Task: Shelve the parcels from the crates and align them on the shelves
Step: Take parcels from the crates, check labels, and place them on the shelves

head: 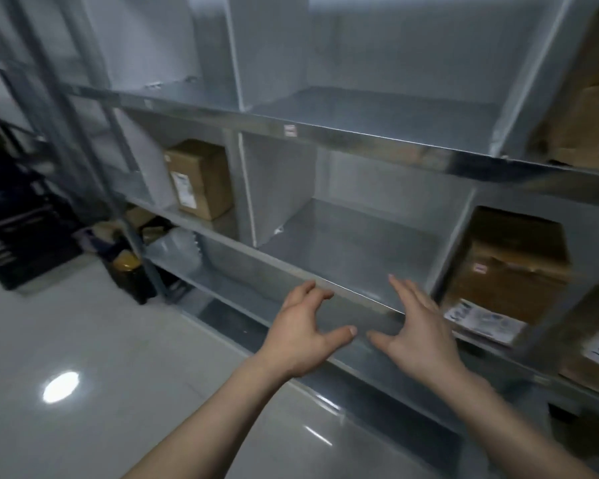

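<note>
Shelving (343, 133) of grey metal, divided into compartments, is seen filling the space ahead of and above both hands. The middle compartment (353, 250), straight ahead of the hands and just beyond the fingertips, is seen to hold nothing.

No parcel is held. The nearest one, a large brown parcel (505, 271) with a label on its front, is seen in the compartment to the right of the right hand (419, 326), near it and slightly above; its long axis cannot be told with certainty through the blur. A smaller brown parcel (199, 179) is stood on end in the compartment up and to the left of the left hand (305, 330), well apart from it, its long axis upright. Further boxes are glimpsed at the far right edge.

A dark crate (11, 233) is made out on the floor, far to the left of the left hand; its contents are hidden.

Both hands are released, held over the front lip of the middle shelf: the left with fingers loosely curled, the right with fingers spread. It is judged that the right hand is nearer for aligning the large parcel, while the crate is reached from the left.
</note>
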The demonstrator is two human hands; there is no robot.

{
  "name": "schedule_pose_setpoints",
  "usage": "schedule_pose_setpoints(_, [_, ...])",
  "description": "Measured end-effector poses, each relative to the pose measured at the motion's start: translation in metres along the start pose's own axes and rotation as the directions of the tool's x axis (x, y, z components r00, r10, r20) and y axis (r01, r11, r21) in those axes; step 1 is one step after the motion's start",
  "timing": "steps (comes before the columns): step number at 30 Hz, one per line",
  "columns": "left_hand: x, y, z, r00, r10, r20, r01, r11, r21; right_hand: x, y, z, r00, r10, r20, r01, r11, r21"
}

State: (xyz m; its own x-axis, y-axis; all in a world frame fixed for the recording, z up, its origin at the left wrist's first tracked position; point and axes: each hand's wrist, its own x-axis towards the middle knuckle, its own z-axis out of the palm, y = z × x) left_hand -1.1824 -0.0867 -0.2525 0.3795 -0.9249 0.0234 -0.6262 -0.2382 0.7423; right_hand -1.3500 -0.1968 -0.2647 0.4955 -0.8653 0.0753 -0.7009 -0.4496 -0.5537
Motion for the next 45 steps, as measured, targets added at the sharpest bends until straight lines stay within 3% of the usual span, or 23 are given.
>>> schedule_pose_setpoints(7, [-0.026,-0.094,-0.111,0.975,-0.113,-0.192,0.127,0.99,0.058,0.031,-0.131,0.085,0.973,-0.174,0.149,0.17,0.985,0.038])
schedule_pose_setpoints(14, [-0.026,-0.182,-0.2,0.905,-0.276,-0.325,0.3,0.953,0.027,0.088,-0.233,0.175,0.91,-0.333,0.246,0.297,0.939,0.171])
schedule_pose_setpoints(23, [0.036,-0.291,-0.325,0.792,-0.445,-0.419,0.478,0.878,-0.028,0.206,-0.365,0.289,0.815,-0.433,0.385,0.349,0.897,0.27])
schedule_pose_setpoints(33, [0.098,-0.398,-0.45,0.695,-0.511,-0.506,0.532,0.839,-0.116,0.306,-0.517,0.386,0.735,-0.533,0.419,0.45,0.846,0.288])
schedule_pose_setpoints(45, [0.169,-0.585,-0.642,0.756,-0.481,-0.444,0.507,0.859,-0.068,0.392,-0.712,0.523,0.817,-0.407,0.408,0.34,0.912,0.23])
